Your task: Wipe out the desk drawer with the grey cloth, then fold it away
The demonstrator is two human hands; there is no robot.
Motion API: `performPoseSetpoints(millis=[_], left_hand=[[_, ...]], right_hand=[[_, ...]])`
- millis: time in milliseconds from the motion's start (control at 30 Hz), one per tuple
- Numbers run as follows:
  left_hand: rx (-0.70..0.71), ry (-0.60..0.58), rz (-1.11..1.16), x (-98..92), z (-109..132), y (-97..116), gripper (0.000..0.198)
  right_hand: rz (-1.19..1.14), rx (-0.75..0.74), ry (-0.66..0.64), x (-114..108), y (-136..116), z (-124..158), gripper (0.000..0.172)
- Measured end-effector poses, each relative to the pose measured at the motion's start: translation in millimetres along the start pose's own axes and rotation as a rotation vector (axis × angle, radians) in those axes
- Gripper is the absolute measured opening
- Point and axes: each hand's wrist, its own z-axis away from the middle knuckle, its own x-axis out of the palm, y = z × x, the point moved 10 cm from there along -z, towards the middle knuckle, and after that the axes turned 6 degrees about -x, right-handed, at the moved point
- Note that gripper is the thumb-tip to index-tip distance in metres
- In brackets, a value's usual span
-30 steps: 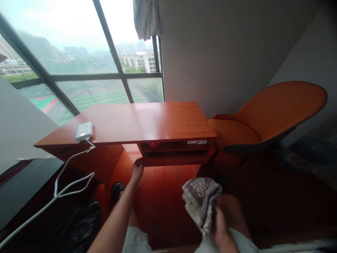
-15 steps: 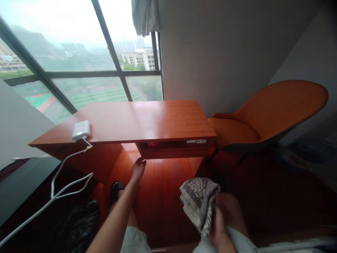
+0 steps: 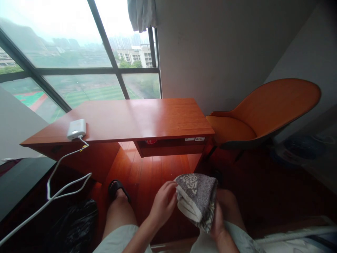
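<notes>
A folded grey-brown towel with a pale scroll pattern is held up over my lap. My right hand is closed round its lower right side, with some fingers hidden behind the cloth. At the towel's left edge, the fingers of my left hand are bent and pinch the upper left corner.
A reddish wooden desk stands ahead, with an open shelf below its top. On it sits a white charger with a white cable. An orange chair is at right; a black plastic bag lies at lower left.
My left hand has come back from beside the desk's shelf to the towel's left edge. The towel stays in my right hand, and the view has shifted slightly.
</notes>
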Motion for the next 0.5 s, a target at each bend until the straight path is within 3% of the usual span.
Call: performPoseSetpoints(millis=[100, 167, 300, 500], left_hand=[[0.097, -0.163, -0.091, 31.8, 23, 44, 0.044], [0.157, -0.26, -0.165, 48.3, 32, 56, 0.063], [0.176, -0.293, -0.262, 59.7, 37, 47, 0.077], [0.104, -0.163, -0.288, 50.5, 27, 22, 0.079]], right_hand=[[-0.098, 0.121, -0.05, 23, 5, 5, 0.062], [-0.149, 0.163, -0.062, 34, 6, 8, 0.068], [-0.239, 0.238, -0.062, 45, 9, 18, 0.071], [-0.221, 0.351, -0.123, 63, 21, 35, 0.031]])
